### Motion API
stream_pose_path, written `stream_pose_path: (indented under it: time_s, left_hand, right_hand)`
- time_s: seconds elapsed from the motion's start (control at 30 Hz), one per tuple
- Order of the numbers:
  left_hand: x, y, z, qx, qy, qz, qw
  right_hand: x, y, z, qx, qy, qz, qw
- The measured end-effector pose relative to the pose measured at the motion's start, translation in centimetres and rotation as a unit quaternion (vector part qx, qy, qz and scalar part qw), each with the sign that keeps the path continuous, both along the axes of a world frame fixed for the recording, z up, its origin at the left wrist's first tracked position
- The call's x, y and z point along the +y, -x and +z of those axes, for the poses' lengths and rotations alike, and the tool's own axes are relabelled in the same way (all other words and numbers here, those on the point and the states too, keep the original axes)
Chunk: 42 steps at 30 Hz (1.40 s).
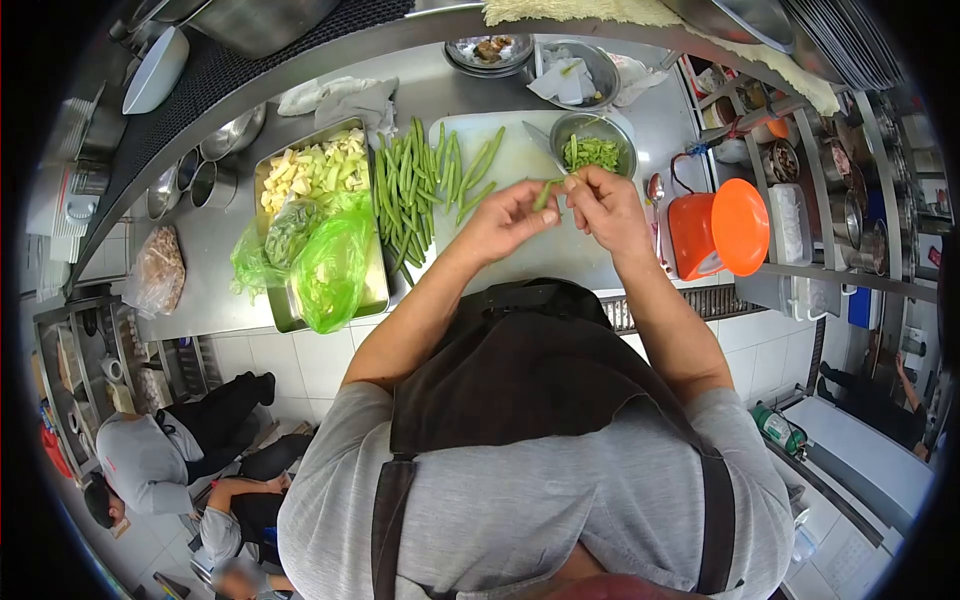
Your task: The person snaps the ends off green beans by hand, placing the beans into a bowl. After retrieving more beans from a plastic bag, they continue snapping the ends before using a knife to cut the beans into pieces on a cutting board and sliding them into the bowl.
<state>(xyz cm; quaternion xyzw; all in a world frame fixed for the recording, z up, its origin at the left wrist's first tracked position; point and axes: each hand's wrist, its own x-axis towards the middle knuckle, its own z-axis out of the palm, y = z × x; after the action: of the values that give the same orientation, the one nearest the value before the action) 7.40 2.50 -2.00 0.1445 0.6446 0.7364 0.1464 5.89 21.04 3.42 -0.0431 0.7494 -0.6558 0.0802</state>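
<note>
Over the white cutting board [480, 122], my left hand [507, 218] is closed on a green bean [545, 195], pinched between thumb and fingers. My right hand [606, 208] pinches the bean's other end at the fingertips. To the left lies a pile of green beans [402, 180], with several loose ones [468, 180] on the board. A steel bowl [625, 150] of chopped green pieces [590, 152] stands just beyond my right hand. Beside that bowl rests a knife [543, 143], its handle hidden.
A metal tray [378, 285] with cut pale vegetables [312, 165] and green plastic bags [335, 262] stands left. An orange scale [690, 235] is at right, near a spoon [656, 190]. A shelf edge [330, 62] runs overhead. Two people [150, 465] are behind, lower left.
</note>
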Motion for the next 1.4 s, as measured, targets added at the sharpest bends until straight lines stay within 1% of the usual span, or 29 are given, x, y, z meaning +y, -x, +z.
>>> stream_pose_path:
  time_s: [0.03,0.07,0.1,0.13,0.17,0.23,0.37,0.4,0.47,0.5,0.57,0.63,0.67,0.73,0.77,0.87,0.9,0.93,0.97,1.0,1.03,1.07,1.1,1.13,1.17,1.2,1.27,1.33,1.4]
  left_hand:
    - [-0.2,0.3,0.5,0.086,0.055,0.06,0.993]
    - [-0.5,0.7,1.0,0.086,0.056,0.059,0.993]
    - [-1.0,1.0,1.6,0.123,0.142,0.064,0.98]
    - [-1.5,1.2,2.1,0.158,0.227,0.07,0.958]
    - [-1.8,1.3,2.7,0.159,0.228,0.072,0.958]
    - [-2.2,1.3,3.4,0.187,0.293,0.017,0.937]
    - [-2.3,1.8,2.8,0.24,0.311,-0.016,0.919]
    - [-2.2,1.7,2.9,0.24,0.295,-0.022,0.925]
    - [-1.7,1.5,2.9,0.239,0.279,-0.027,0.93]
    - [-1.3,1.2,2.6,0.234,0.231,0.023,0.944]
    - [0.0,0.3,1.7,0.227,0.182,0.072,0.954]
    - [1.5,-0.7,0.6,0.091,0.013,0.173,0.981]
    - [1.5,-0.6,0.8,0.092,0.014,0.171,0.981]
    - [1.6,0.1,1.2,-0.041,-0.179,0.25,0.951]
    - [0.6,1.1,2.0,-0.092,-0.201,0.299,0.928]
    - [-4.6,5.6,-0.1,-0.095,-0.189,0.355,0.911]
    - [-6.5,7.0,-2.2,-0.08,-0.014,0.355,0.932]
    - [-7.8,7.6,-4.1,-0.062,0.16,0.343,0.924]
    - [-8.4,7.7,-5.8,-0.06,0.158,0.344,0.923]
    - [-8.6,7.7,-6.9,0.055,0.316,0.342,0.883]
    - [-8.7,7.8,-8.2,0.167,0.462,0.325,0.808]
    - [-8.1,7.6,-7.9,0.168,0.461,0.323,0.809]
    - [-7.2,7.1,-7.3,0.259,0.446,0.312,0.798]
    - [-6.4,6.5,-7.0,0.346,0.427,0.299,0.78]
    - [-5.8,6.0,-7.3,0.319,0.427,0.22,0.817]
    - [-5.3,5.3,-7.7,0.314,0.427,0.22,0.819]
    - [-4.9,4.1,-8.4,0.319,0.54,0.097,0.773]
    - [-6.2,4.6,-9.9,0.287,0.527,0.093,0.794]
    - [-7.3,4.8,-10.3,0.302,0.557,0.135,0.762]
  right_hand:
    - [0.3,0.0,0.1,-0.001,-0.042,0.028,0.999]
    - [0.6,0.1,0.2,-0.002,-0.084,0.057,0.995]
    - [0.8,0.1,0.1,-0.001,-0.084,0.058,0.995]
    - [1.0,0.2,0.0,0.085,-0.153,0.082,0.981]
    - [1.1,0.3,0.0,0.171,-0.221,0.104,0.954]
    - [1.2,0.0,0.1,0.199,-0.234,0.122,0.944]
    - [1.3,-0.3,-1.2,0.285,-0.233,0.148,0.918]
    - [1.4,-0.6,-1.5,0.284,-0.234,0.147,0.918]
    - [1.2,-1.0,-1.7,0.029,-0.1,0.099,0.99]
    - [1.0,-1.1,-1.7,0.028,-0.099,0.1,0.99]
    - [0.5,-1.2,-1.6,-0.074,0.12,0.029,0.99]
    - [-0.6,-1.4,-1.2,-0.076,0.156,0.004,0.985]
    - [-0.8,-1.5,-1.1,-0.078,0.19,-0.021,0.979]
    - [-0.8,-1.3,-1.5,-0.081,0.164,-0.001,0.983]
    - [-0.8,-1.3,-1.9,-0.086,0.137,0.022,0.987]
    - [1.4,-0.2,-3.9,-0.065,0.088,0.006,0.994]
    - [2.1,0.5,-4.1,-0.065,0.089,0.01,0.994]
    - [2.9,1.4,-4.2,-0.045,-0.013,-0.026,0.999]
    - [3.7,2.4,-4.3,-0.022,-0.116,-0.064,0.991]
    - [4.6,3.4,-4.7,-0.02,-0.117,-0.066,0.991]
    - [5.4,4.2,-5.6,0.098,-0.236,-0.066,0.965]
    - [6.2,4.9,-6.5,0.211,-0.348,-0.066,0.911]
    - [6.7,5.4,-7.2,0.249,-0.394,-0.05,0.883]
    - [7.3,5.5,-8.0,0.247,-0.395,-0.052,0.883]
    - [7.4,5.4,-8.0,0.253,-0.398,-0.062,0.88]
    - [7.4,5.3,-8.0,0.258,-0.402,-0.069,0.876]
    - [7.1,4.6,-7.0,0.23,-0.381,-0.063,0.894]
    - [6.6,3.6,-5.5,0.201,-0.358,-0.063,0.91]
    - [6.3,1.8,-4.8,0.156,-0.325,-0.059,0.931]
